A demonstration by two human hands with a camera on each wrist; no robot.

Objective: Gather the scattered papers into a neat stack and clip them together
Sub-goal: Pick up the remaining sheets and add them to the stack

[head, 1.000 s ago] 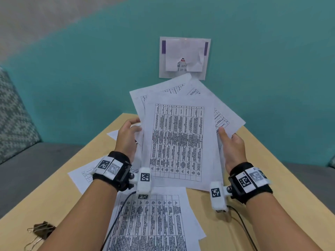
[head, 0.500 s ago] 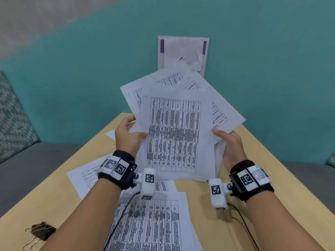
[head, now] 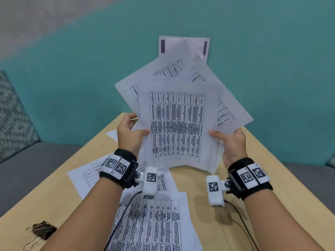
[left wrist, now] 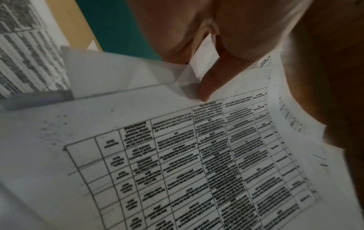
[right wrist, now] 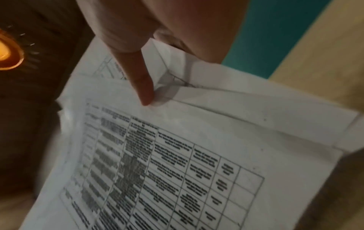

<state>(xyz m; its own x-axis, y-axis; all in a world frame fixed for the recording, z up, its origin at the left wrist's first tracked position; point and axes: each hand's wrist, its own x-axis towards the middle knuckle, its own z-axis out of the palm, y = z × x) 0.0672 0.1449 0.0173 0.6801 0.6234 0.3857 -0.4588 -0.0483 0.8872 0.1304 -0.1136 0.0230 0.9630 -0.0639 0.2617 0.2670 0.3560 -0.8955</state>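
While both hands hold them up above the wooden table, at least three printed sheets form the fanned bundle: one front sheet stands roughly upright with its long axis vertical and its table print facing the person, and two more splay out behind it, one tilted left, one tilted right. The left hand grips the bundle's left edge, thumb laid on the front and fingers curled behind. The right hand pinches the right edge likewise, thumb pressed on the front sheet. Both forearms reach forward, wrists raised, palms turned inward toward each other. On the table lie at least three loose sheets, overlapping at differing angles. Two binder clips rest near the table's left front edge.
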